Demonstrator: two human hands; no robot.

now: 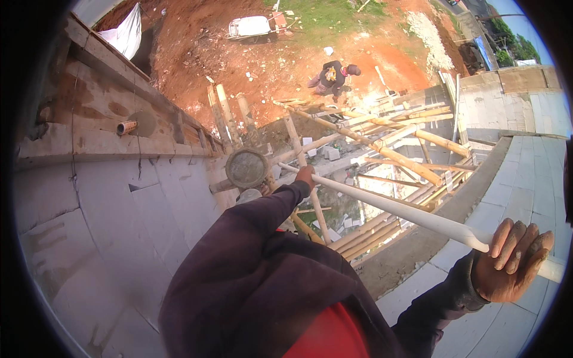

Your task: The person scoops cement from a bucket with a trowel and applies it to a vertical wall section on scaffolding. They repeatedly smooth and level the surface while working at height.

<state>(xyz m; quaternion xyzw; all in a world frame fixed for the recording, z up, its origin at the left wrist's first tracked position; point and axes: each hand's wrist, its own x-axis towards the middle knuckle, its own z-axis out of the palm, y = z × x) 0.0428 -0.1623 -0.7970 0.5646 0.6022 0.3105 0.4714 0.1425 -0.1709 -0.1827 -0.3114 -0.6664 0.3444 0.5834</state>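
A long white pipe [388,204] slants from the middle of the head view down to the right edge, with a wider sleeve-like end part way along. My left hand [305,177] is closed round its far, thinner end. At the right, my right hand [513,262] lies against the pipe with its fingers stretched out, hiding a stretch of it; dark grime covers the fingertips. Left of my left hand is a round container [247,168] filled with grey, mortar-like material. Just below it a pale rounded shape [249,195] is partly hidden by my sleeve.
Bamboo scaffolding [406,161] crosses the drop below me, with broken pale blocks beneath. A light block wall [107,238] stands left; another block wall [522,197] curves right. A person [333,77] bends on the red soil near a wheelbarrow [249,27]. A short pipe stub [127,127] juts from the left wall.
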